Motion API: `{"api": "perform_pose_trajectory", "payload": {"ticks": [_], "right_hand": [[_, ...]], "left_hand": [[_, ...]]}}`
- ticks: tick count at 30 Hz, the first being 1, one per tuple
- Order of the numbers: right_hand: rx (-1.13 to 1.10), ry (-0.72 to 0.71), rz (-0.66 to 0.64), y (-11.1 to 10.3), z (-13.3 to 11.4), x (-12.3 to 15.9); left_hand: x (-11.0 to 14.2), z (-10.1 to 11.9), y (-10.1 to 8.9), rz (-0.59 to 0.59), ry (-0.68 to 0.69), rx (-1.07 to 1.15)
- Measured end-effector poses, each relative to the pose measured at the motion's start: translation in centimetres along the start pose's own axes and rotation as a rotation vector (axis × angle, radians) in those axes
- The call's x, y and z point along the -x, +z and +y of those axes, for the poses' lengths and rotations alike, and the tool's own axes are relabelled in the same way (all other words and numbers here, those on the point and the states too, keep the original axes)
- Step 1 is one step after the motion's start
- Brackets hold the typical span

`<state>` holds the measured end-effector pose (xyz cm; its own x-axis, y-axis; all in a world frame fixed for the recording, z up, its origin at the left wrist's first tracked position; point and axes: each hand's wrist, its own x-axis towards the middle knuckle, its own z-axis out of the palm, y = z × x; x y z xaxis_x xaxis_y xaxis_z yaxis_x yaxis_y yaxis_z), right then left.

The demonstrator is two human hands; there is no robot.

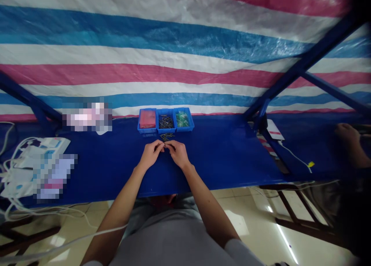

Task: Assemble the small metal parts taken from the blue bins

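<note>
Two bare hands meet in the middle of a dark blue bench. The left hand and the right hand have their fingertips pressed close together, almost touching each other. The fingers of both are curled in tight around something very small. It is too tiny to tell what it is.

Just past the fingertips lies a little pile of thin dark metal pins, loose on the bench. Right behind the pile stand three small blue plastic trays in a row, side by side and touching. The left tray holds something flat and red. The middle tray holds more dark pins. The right tray holds green bits.

Far off on the left side of the bench lie white cables and white boxes. At the right edge, another person's hand rests on the next bench.
</note>
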<state>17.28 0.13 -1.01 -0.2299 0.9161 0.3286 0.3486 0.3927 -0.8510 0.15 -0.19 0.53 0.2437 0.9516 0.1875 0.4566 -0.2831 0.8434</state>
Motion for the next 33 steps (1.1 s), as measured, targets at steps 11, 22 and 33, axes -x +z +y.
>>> {"api": "perform_pose_trajectory", "payload": {"ticks": [11, 22, 33], "right_hand": [[0.205, -0.019, -0.027, -0.01, -0.33, 0.06], [0.127, 0.025, -0.025, -0.05, -0.33, 0.14], [0.065, -0.044, 0.013, 0.04, -0.11, 0.12]], "left_hand": [[-0.14, 0.11, -0.05, 0.001, 0.000, 0.025], [-0.07, 0.05, -0.23, 0.008, -0.001, 0.027], [-0.03, 0.10, -0.19, 0.015, 0.001, 0.037]]}}
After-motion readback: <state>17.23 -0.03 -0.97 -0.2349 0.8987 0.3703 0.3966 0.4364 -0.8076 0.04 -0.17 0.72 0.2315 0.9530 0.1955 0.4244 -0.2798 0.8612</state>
